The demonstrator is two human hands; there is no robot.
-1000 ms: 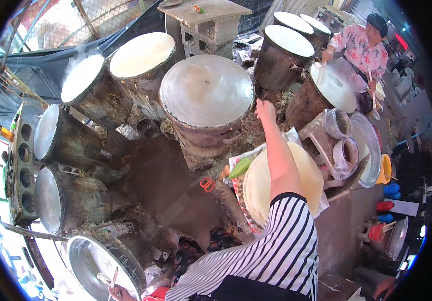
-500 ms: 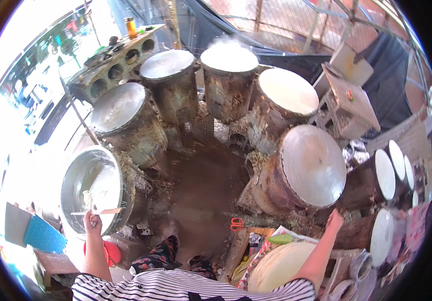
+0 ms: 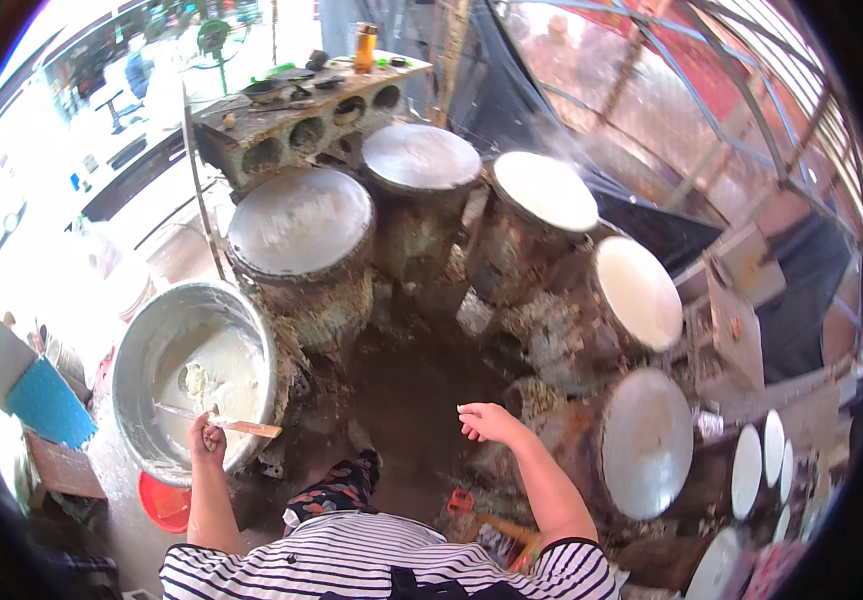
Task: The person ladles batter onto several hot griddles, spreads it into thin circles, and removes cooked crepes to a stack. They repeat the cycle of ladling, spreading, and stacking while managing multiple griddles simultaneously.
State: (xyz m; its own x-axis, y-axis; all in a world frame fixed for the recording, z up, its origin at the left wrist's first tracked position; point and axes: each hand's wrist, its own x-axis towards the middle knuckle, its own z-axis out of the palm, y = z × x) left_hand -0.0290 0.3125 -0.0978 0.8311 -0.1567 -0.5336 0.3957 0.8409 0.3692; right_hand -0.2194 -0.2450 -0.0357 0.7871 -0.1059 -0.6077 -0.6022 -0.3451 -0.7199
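My left hand is closed around a flat tool with a wooden handle and a thin pale blade, held level over the near rim of a large metal basin. Whitish batter coats the basin's bottom, with a thicker lump in it. My right hand hovers above the dark floor between the stoves, fingers curled. A small pale bit shows at its fingertips, too small to name. The nearest round griddle to it is bare grey, on the right.
Other drum stoves curve ahead, topped with griddles: two grey and two white-coated, one steaming. A block counter carries an amber bottle. A red bucket stands below the basin; orange-handled scissors lie near my body.
My body and view have turned right-to-left toward the basin. My right hand has swung from beside the right griddle to the middle. My left hand keeps the tool over the basin.
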